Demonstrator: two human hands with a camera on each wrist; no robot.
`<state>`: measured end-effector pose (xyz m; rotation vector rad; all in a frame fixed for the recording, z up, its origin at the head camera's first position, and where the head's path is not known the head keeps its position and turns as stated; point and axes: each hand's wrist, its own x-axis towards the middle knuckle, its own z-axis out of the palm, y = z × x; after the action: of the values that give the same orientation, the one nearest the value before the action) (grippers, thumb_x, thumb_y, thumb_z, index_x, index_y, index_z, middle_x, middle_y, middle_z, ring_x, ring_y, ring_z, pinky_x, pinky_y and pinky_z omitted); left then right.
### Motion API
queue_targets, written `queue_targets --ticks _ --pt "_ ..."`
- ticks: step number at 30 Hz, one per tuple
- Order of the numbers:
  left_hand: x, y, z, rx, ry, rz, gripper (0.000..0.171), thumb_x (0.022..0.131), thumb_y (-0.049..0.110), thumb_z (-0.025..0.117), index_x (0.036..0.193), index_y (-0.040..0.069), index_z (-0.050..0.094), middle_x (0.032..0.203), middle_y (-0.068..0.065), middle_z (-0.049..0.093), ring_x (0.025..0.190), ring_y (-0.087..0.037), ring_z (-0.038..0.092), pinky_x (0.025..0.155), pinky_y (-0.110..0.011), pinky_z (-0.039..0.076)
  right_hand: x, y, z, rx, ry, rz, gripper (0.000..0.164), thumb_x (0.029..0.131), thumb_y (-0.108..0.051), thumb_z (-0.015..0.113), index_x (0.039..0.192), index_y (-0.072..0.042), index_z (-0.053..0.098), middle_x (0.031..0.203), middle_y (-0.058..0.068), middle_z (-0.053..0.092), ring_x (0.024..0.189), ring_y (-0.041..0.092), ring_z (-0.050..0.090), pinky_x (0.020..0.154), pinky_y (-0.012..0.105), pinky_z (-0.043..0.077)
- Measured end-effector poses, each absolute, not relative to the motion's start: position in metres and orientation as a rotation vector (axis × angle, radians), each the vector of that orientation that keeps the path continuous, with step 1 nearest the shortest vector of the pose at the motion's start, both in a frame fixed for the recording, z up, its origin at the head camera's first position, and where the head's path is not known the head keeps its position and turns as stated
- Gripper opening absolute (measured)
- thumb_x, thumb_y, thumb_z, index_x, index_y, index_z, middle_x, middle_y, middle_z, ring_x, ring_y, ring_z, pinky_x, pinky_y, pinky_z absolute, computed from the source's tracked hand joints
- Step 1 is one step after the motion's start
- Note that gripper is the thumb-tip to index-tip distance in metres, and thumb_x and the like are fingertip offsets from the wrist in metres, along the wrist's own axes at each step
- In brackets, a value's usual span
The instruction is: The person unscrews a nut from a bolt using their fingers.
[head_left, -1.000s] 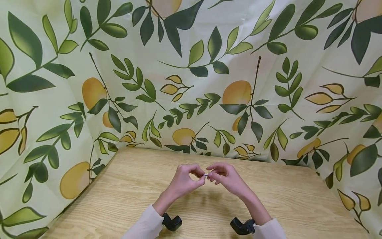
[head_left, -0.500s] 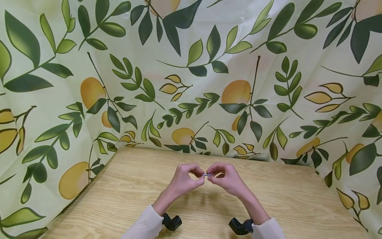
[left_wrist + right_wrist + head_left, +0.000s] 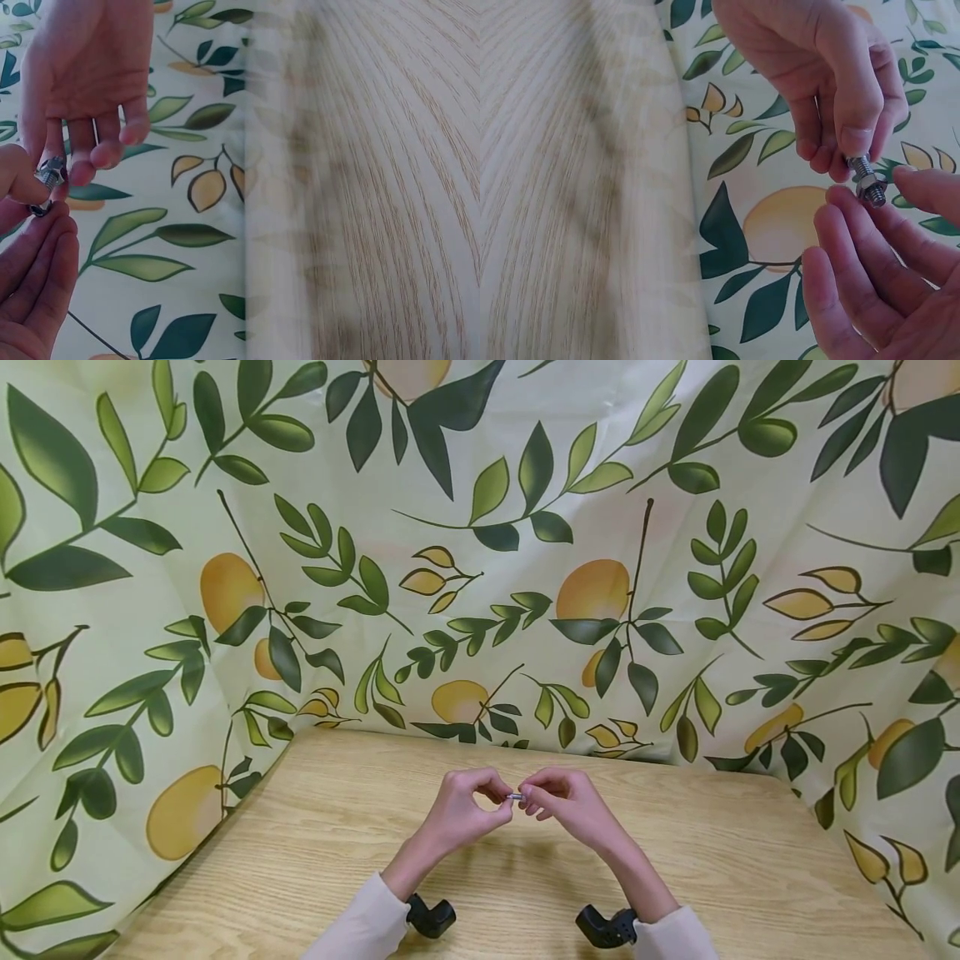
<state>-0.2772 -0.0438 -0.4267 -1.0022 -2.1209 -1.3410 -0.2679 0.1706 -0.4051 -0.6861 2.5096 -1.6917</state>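
Observation:
A small silver bolt (image 3: 861,164) lies roughly level between the two hands, with a hex nut (image 3: 870,187) threaded on it near its free end. My left hand (image 3: 461,810) pinches the head end between thumb and fingers, hiding most of the head. At the other end is my right hand (image 3: 566,802). In the right wrist view its thumb (image 3: 930,191) stands apart from the nut, while its extended index finger lies close below; whether that finger touches the nut I cannot tell. The left wrist view also shows the bolt's threads, between both hands.
Both hands are above a light wooden table (image 3: 337,860). Cloth printed with leaves and fruit (image 3: 480,610) hangs behind the table and along its sides. A black wrist device sits on the left wrist (image 3: 431,917) and another on the right wrist (image 3: 606,927).
Half a second ago my right thumb and fingertips pinched the bolt's free end; now they have loosened and spread. My left hand keeps its pinch, almost unmoved.

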Motion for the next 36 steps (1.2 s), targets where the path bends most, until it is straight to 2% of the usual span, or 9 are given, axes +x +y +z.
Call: queue_targets --ticks 3,13,18,21,25,29,36 --pt "-0.2769 -0.0442 -0.4270 -1.001 -2.123 -1.333 0.011 0.080 0.001 0.075 0.080 0.012 0.073 0.078 -0.004 0.077 0.071 -0.003 0.068 0.069 -0.023 0.061 -0.2684 0.1698 -0.4060 -0.709 2.495 -1.691 0.023 0.100 -0.016 0.066 0.108 0.006 0.071 0.095 0.021 0.074 0.082 0.019 0.072 0.073 0.031 0.063" --pt "-0.2759 -0.0444 -0.4259 -1.019 -2.120 -1.323 0.011 0.080 0.001 0.076 0.080 0.012 0.073 0.077 -0.004 0.076 0.071 -0.003 0.068 0.068 -0.024 0.062 -0.2670 0.1675 -0.4042 -0.661 2.620 -1.652 0.014 0.090 -0.009 0.077 0.101 -0.002 0.074 0.098 0.014 0.075 0.087 0.015 0.068 0.075 0.027 0.058" --pt "-0.2756 -0.0444 -0.4259 -1.015 -2.112 -1.335 0.011 0.080 0.002 0.076 0.080 0.012 0.073 0.078 -0.005 0.076 0.071 -0.003 0.068 0.067 -0.028 0.063 -0.2664 0.1662 -0.4047 -0.669 2.619 -1.674 0.013 0.087 -0.004 0.077 0.100 -0.001 0.074 0.097 0.015 0.074 0.088 0.015 0.067 0.074 0.027 0.059" --pt "-0.2763 -0.0441 -0.4265 -1.019 -2.113 -1.339 0.011 0.080 0.001 0.076 0.080 0.012 0.073 0.078 -0.004 0.076 0.071 -0.003 0.068 0.068 -0.026 0.062 -0.2658 0.1672 -0.4044 -0.691 2.597 -1.684 0.021 0.086 -0.004 0.079 0.104 0.000 0.072 0.104 0.018 0.073 0.095 0.020 0.069 0.076 0.027 0.060" --pt "-0.2767 -0.0440 -0.4272 -1.018 -2.120 -1.336 0.013 0.080 0.000 0.076 0.080 0.013 0.073 0.078 -0.002 0.076 0.072 -0.003 0.068 0.070 -0.023 0.062 -0.2657 0.1696 -0.4041 -0.689 2.576 -1.647 0.027 0.090 -0.011 0.077 0.114 0.000 0.069 0.114 0.020 0.071 0.103 0.023 0.068 0.080 0.027 0.060" --pt "-0.2767 -0.0447 -0.4268 -1.007 -2.131 -1.324 0.011 0.080 0.002 0.076 0.080 0.013 0.073 0.078 -0.003 0.077 0.072 -0.003 0.068 0.069 -0.028 0.063 -0.2667 0.1705 -0.4041 -0.702 2.556 -1.603 0.024 0.098 -0.018 0.070 0.114 0.000 0.072 0.109 0.019 0.074 0.096 0.021 0.070 0.077 0.030 0.061" --pt "-0.2780 -0.0449 -0.4264 -1.016 -2.127 -1.321 0.012 0.080 0.001 0.076 0.080 0.013 0.073 0.077 0.000 0.076 0.072 -0.004 0.068 0.070 -0.026 0.062 -0.2661 0.1685 -0.4035 -0.703 2.614 -1.585 0.016 0.093 -0.013 0.075 0.105 -0.003 0.075 0.099 0.012 0.076 0.090 0.016 0.068 0.075 0.027 0.058"
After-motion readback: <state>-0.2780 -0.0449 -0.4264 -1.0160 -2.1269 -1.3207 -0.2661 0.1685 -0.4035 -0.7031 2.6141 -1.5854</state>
